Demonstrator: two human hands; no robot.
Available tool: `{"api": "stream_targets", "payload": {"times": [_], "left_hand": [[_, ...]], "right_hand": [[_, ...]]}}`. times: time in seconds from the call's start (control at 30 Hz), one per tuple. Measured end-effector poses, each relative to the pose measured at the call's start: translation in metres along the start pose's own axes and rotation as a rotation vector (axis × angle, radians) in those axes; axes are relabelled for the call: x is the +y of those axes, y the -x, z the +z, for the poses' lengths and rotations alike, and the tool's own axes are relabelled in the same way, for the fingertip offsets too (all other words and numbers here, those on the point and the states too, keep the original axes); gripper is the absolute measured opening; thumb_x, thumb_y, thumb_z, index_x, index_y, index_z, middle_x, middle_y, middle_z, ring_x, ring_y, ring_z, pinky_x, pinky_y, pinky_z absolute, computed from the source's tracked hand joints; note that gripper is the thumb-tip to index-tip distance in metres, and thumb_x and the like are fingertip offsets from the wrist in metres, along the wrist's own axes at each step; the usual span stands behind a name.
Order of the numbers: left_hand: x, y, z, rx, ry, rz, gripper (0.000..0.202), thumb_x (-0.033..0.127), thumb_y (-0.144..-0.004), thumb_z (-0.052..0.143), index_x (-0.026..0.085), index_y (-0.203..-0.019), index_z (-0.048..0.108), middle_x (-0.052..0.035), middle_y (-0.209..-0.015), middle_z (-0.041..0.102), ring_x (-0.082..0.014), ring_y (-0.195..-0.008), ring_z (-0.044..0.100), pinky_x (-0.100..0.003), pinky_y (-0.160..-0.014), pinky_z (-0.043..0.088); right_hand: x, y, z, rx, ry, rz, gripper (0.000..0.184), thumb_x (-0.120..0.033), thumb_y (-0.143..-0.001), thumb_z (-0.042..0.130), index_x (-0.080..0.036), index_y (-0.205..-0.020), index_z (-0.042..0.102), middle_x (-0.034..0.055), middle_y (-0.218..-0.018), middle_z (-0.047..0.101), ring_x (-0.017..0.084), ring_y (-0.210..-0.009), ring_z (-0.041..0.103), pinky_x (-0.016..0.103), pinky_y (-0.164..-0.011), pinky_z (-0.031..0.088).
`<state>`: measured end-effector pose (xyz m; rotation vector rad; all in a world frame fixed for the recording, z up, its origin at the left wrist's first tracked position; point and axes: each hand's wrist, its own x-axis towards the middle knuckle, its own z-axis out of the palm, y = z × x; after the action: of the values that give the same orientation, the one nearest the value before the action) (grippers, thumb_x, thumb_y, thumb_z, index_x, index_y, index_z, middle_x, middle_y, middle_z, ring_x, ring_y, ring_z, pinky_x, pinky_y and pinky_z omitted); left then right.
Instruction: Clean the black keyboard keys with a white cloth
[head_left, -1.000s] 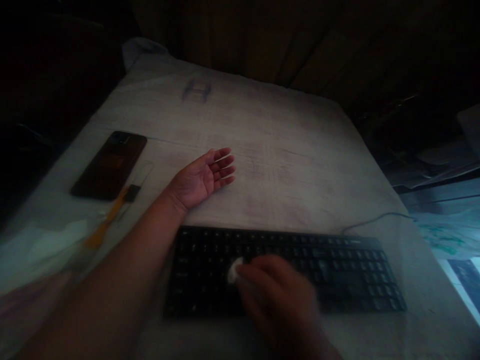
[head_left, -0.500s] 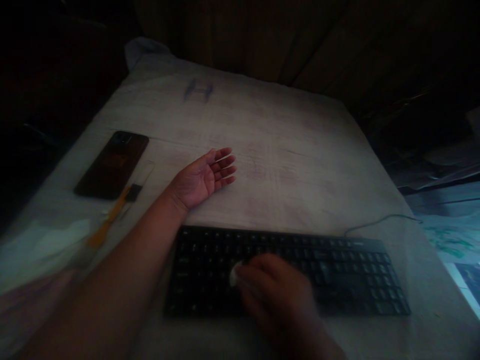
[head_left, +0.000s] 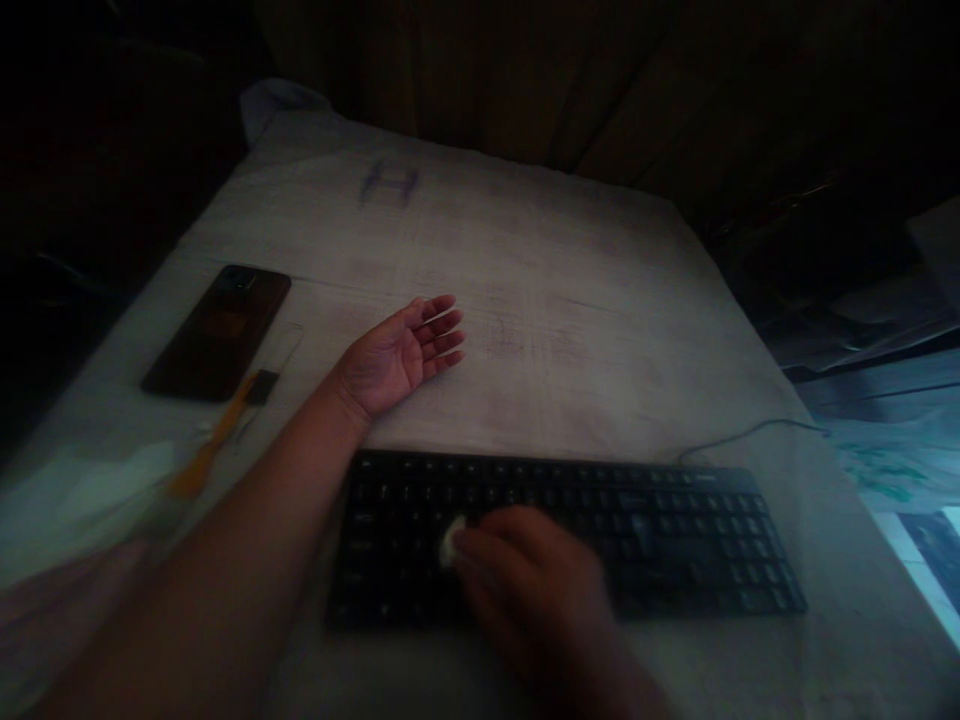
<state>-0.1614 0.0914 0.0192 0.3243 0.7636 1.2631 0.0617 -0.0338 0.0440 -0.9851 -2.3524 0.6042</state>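
A black keyboard (head_left: 690, 555) lies along the near side of the cloth-covered table. Over its left-middle keys, my right hand (head_left: 536, 570) is closed, pinching a small white wad (head_left: 451, 542) that looks like cotton or tissue. Most of the wad is hidden by the fingers, and the hand is slightly blurred. My left hand (head_left: 397, 360) rests palm up on the cloth behind the keyboard, its fingers loosely apart and holding nothing. That forearm passes by the keyboard's left end.
On the left lie a dark phone (head_left: 217, 335) and a small brush with an orange handle (head_left: 217, 440). A pale plastic sheet or bag (head_left: 97, 490) sits nearer. The keyboard's cable (head_left: 750, 430) trails right across the white cloth (head_left: 555, 250).
My right hand has shifted slightly left over the keys with the white wad. The whole view has moved a little; my left hand keeps its place on the cloth.
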Motion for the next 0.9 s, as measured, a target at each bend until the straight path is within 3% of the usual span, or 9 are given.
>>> {"api": "stream_targets", "payload": {"times": [0.13, 0.4, 0.6, 0.9], "left_hand": [[0.000, 0.000, -0.001, 0.006, -0.016, 0.002, 0.025, 0.027, -0.098, 0.049, 0.015, -0.101, 0.070, -0.0058, -0.094, 0.074, -0.0160, -0.083, 0.070, -0.036, -0.088, 0.055], [0.001, 0.000, 0.001, 0.018, -0.003, -0.001, 0.028, 0.028, -0.099, 0.045, 0.015, -0.100, 0.070, -0.0049, -0.091, 0.073, -0.0156, -0.081, 0.070, -0.033, -0.081, 0.056], [0.001, 0.001, 0.002, 0.021, -0.024, 0.001, 0.027, 0.028, -0.098, 0.046, 0.015, -0.100, 0.070, -0.0048, -0.091, 0.074, -0.0156, -0.081, 0.070, -0.034, -0.085, 0.056], [0.001, 0.001, 0.002, 0.017, -0.049, 0.015, 0.024, 0.028, -0.097, 0.050, 0.016, -0.100, 0.070, -0.0054, -0.093, 0.073, -0.0160, -0.082, 0.070, -0.034, -0.086, 0.056]], "right_hand": [[0.004, 0.001, 0.000, -0.027, 0.033, 0.044, 0.019, -0.015, -0.092, 0.053, -0.021, -0.095, 0.071, 0.0050, -0.080, 0.067, 0.015, -0.065, 0.061, 0.024, -0.056, 0.047], [0.015, 0.004, -0.018, -0.074, -0.012, 0.111, 0.020, -0.014, -0.090, 0.054, -0.020, -0.098, 0.071, 0.0047, -0.084, 0.068, 0.016, -0.072, 0.065, 0.025, -0.062, 0.051], [0.019, 0.008, -0.023, -0.076, 0.009, 0.157, 0.019, -0.013, -0.089, 0.055, -0.020, -0.097, 0.071, 0.0037, -0.083, 0.067, 0.016, -0.071, 0.065, 0.027, -0.063, 0.050], [0.007, 0.004, -0.009, -0.013, -0.030, 0.094, 0.017, -0.015, -0.092, 0.055, -0.017, -0.099, 0.072, 0.0057, -0.083, 0.068, 0.016, -0.070, 0.063, 0.026, -0.062, 0.050]]}}
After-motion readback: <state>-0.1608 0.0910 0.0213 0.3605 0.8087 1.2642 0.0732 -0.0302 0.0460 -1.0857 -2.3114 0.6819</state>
